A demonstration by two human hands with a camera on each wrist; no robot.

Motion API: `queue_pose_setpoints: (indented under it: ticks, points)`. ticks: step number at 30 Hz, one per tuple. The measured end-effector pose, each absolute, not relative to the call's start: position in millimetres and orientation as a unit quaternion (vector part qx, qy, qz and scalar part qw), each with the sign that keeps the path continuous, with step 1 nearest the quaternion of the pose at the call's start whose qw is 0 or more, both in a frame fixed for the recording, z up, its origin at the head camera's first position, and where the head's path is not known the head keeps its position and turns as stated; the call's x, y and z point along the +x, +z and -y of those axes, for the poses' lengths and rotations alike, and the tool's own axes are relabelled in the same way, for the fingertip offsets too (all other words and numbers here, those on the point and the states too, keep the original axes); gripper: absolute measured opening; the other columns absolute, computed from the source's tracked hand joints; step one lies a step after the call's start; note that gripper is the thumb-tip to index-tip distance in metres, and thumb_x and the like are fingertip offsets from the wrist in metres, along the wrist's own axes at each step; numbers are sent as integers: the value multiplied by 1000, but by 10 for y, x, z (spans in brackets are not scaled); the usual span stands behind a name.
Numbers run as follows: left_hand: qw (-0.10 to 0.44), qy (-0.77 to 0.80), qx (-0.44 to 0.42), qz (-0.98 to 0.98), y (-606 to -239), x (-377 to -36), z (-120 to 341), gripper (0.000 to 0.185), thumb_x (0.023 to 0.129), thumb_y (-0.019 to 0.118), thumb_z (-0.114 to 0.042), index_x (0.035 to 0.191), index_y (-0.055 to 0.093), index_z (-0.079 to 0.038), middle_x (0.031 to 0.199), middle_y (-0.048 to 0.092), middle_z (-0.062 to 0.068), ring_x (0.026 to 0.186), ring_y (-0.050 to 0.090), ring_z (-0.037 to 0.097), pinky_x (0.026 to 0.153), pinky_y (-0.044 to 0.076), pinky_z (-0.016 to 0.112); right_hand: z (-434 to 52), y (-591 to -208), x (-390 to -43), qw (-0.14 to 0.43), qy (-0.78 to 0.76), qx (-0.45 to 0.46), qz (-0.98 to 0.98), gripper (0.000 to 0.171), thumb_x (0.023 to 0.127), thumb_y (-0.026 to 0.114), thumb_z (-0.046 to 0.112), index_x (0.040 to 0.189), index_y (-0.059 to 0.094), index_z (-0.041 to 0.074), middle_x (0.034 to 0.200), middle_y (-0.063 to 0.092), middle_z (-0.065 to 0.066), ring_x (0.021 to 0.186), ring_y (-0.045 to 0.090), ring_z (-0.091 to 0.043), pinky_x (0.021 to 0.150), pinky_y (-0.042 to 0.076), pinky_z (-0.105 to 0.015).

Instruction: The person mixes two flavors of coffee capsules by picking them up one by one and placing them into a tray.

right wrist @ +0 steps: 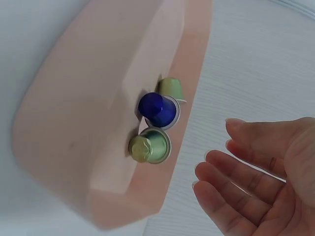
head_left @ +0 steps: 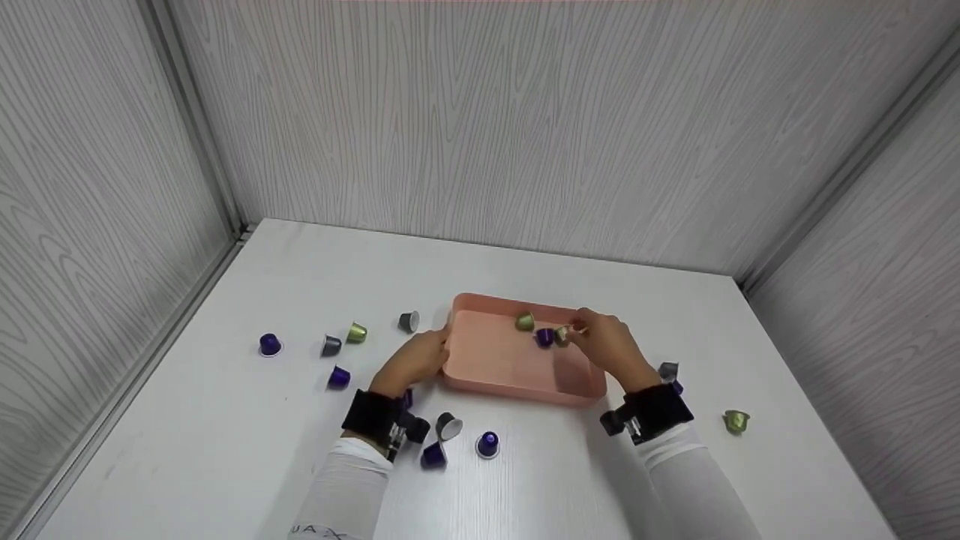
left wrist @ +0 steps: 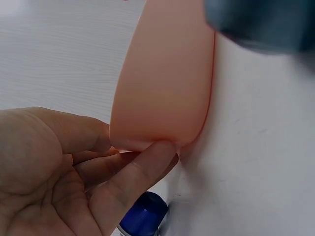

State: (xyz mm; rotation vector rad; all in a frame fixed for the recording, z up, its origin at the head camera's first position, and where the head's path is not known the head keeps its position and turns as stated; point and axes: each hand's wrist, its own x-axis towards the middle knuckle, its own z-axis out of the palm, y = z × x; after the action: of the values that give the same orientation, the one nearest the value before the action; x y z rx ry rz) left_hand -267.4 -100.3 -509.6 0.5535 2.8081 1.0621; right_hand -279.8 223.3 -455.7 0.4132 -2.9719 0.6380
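A shallow pink tray [head_left: 484, 349] stands on the white table. My left hand [head_left: 416, 358] holds its left end, thumb and fingers pinching the wall in the left wrist view. Inside, near the far wall toward the right, lie three coffee capsules: a green capsule [right wrist: 172, 88], a purple capsule [right wrist: 160, 109] and another green capsule [right wrist: 150, 146]. My right hand [head_left: 609, 346] is over the tray's right end in the head view. In the right wrist view its fingers are loosely bent, with nothing between them and a gap to the capsules.
Left of the tray lie several loose capsules, among them a purple capsule [head_left: 269, 344], a green one [head_left: 357, 333] and a grey one [head_left: 409, 322]. Nearer me are a grey capsule [head_left: 448, 426] and an upright purple one [head_left: 487, 444]. A green capsule [head_left: 736, 421] lies far right.
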Motion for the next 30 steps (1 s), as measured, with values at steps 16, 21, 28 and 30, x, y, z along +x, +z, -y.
queue_pose_setpoints:
  ticks: [16, 21, 28, 30]
  points:
    - [32, 347, 196, -917, -5105, -2676, 1007, 43, 92, 49, -2, 135, 52, 5, 112, 65, 22, 98, 60, 31, 94, 46, 49, -2685, -4662, -2537, 96, 187, 168, 963, 38, 92, 69, 24, 123, 62, 2, 122, 63, -17, 113, 58, -36, 92, 47, -51]
    - [44, 349, 184, -918, -5092, -2675, 1005, 43, 93, 48, -2, 135, 53, 5, 112, 65, 21, 97, 59, 30, 95, 46, 48, -2794, -4689, -2486, 107, 179, 159, 965, 49, 92, 70, 24, 133, 55, 3, 133, 54, -22, 121, 51, -41, 98, 41, -56]
    - [55, 345, 176, -920, -5091, -2678, 1004, 47, 94, 47, -4, 140, 48, 5, 119, 64, 22, 103, 60, 31, 97, 45, 48, -2980, -4773, -2432, 145, 187, 177, 955, 64, 92, 70, 26, 146, 43, 7, 142, 46, -24, 128, 43, -44, 102, 36, -59]
    - [53, 346, 177, -920, -5099, -2681, 1006, 48, 94, 47, -4, 140, 48, 4, 121, 63, 22, 107, 59, 32, 98, 44, 48, -3022, -4795, -2423, 151, 189, 178, 954, 65, 91, 71, 26, 147, 42, 6, 142, 45, -25, 128, 42, -45, 103, 35, -60]
